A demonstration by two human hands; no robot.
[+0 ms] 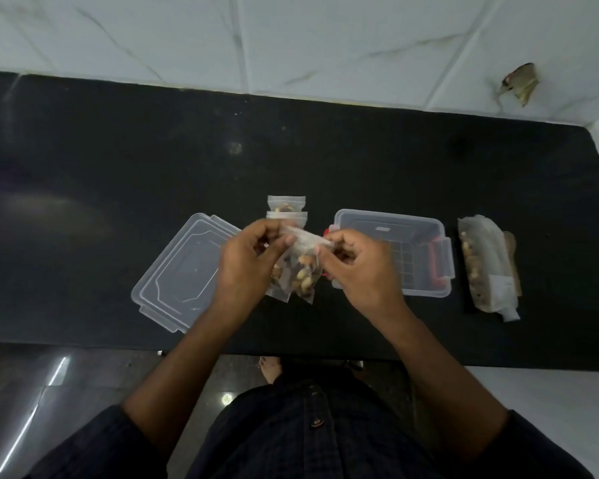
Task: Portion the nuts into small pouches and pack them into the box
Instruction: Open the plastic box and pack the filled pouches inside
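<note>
1. My left hand [248, 261] and right hand [358, 267] each pinch the top edge of a nut-filled pouch [300, 267], held above the black counter [118, 167].
2. The open box [391, 223] sits just right; its lid [180, 271] lies left.
3. More filled pouches [286, 210] lie behind.

Three nut pouches [296, 267], one box [393, 252], one lid [184, 271], one nut bag [486, 264].
</note>
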